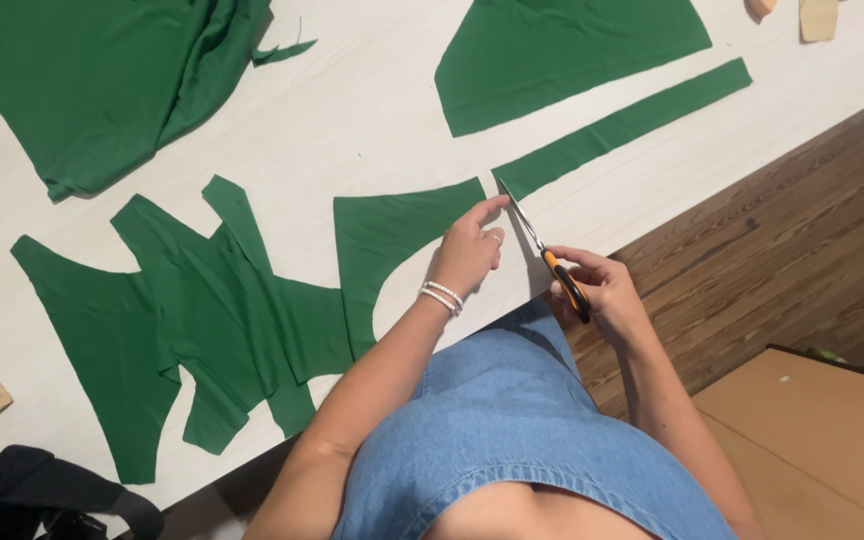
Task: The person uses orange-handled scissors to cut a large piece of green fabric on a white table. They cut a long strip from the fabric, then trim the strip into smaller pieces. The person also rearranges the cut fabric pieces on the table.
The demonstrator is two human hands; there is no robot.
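We find the right hand [602, 290] closed on scissors [549, 258], blades pointing up-left toward the curved green fabric piece [392, 240] on the worktop [352, 120]; left hand [472, 250] pins its edge, fingers extended.

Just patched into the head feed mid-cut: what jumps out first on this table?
Bright green cut fabric pieces spread over the pale white table, with a bunched green cloth at the top left. Near the table's right edge, the right hand holds orange-handled scissors, blades pointing up toward a long green fabric strip. The left hand, with a white bead bracelet, presses a curved green panel.
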